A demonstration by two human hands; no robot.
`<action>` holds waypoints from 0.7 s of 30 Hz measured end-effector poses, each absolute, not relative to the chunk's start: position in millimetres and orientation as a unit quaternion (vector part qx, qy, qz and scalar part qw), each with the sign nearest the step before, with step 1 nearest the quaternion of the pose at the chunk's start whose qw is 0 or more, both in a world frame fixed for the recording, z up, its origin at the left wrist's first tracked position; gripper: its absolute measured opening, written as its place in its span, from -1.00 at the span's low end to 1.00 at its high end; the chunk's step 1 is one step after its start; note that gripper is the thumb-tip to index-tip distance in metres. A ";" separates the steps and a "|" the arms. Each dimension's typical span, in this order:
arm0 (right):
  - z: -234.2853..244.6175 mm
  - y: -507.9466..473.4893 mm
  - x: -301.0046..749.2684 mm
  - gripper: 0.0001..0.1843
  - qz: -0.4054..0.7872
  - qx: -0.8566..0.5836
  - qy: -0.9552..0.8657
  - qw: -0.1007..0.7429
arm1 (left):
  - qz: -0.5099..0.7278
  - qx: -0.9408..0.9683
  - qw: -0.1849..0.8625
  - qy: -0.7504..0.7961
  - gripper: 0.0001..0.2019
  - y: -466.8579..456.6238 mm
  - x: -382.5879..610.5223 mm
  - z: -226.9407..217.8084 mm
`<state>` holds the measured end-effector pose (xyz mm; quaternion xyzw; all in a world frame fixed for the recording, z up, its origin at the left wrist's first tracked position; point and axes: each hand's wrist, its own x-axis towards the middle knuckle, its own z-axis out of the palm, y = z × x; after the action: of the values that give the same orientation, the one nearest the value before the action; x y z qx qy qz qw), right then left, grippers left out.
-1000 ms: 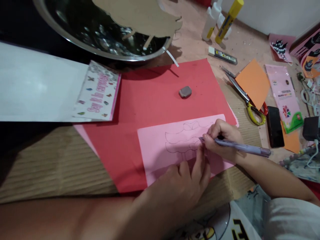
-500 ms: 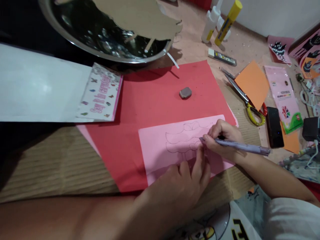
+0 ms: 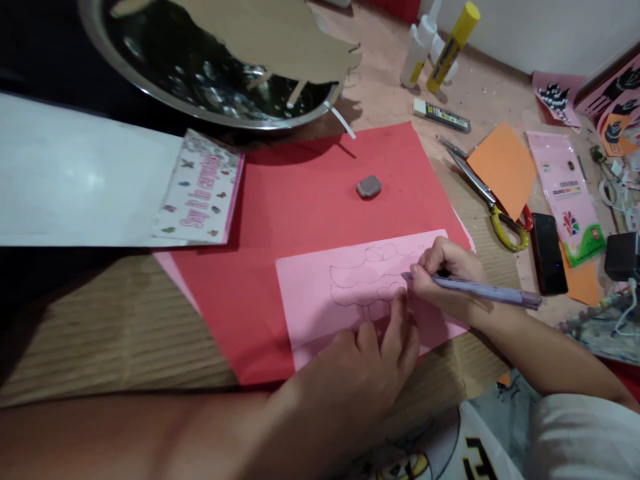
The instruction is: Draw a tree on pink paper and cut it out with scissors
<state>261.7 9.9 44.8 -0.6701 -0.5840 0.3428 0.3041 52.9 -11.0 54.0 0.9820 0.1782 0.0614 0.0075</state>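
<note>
A sheet of pink paper [image 3: 310, 287] with a thin line drawing lies on a larger red sheet [image 3: 300, 200]. My right hand [image 3: 447, 273] is closed round a slim purple-grey mechanical pencil [image 3: 480, 289], whose tip touches the drawing's wavy line. The pencil's back end points to the right. Spread over the lower edge of the pink paper, my left hand [image 3: 360, 367] presses it down with fingers apart, the index fingertip just below the pencil tip. A worn grey eraser [image 3: 369, 187] rests on the red sheet above the pink paper.
Scissors [image 3: 480, 187] lie partly under an orange paper [image 3: 505, 170], beside a black phone [image 3: 549, 253]. A lead case [image 3: 441, 115], glue bottle [image 3: 419, 50] and yellow glue stick [image 3: 453, 47] are at the back. A metal basin [image 3: 210, 113] and "Say it in carpets" card [image 3: 200, 190] are left.
The pencil tip has moved slightly right along the wavy line, and a little more line shows. My left hand stays in place on the paper.
</note>
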 end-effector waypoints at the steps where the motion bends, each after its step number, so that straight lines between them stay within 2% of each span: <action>1: 43.8 9.3 262.3 -0.62 0.343 -0.672 -0.580 0.307 | 0.063 0.981 0.005 0.181 -0.57 -10.9 52.7 53.9; 14: 51.9 12.4 260.0 -0.63 0.349 -0.669 -0.594 0.278 | 0.052 0.982 0.011 0.181 -0.59 -9.4 53.2 57.4; 21: 41.8 7.3 263.1 -0.62 0.323 -0.676 -0.581 0.318 | 0.059 0.980 -0.002 0.189 -0.58 -10.0 54.6 55.5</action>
<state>263.1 7.3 41.8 -0.6763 -0.5808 0.3230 0.3177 54.6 -10.0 55.5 0.9801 0.1893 0.0593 -0.0022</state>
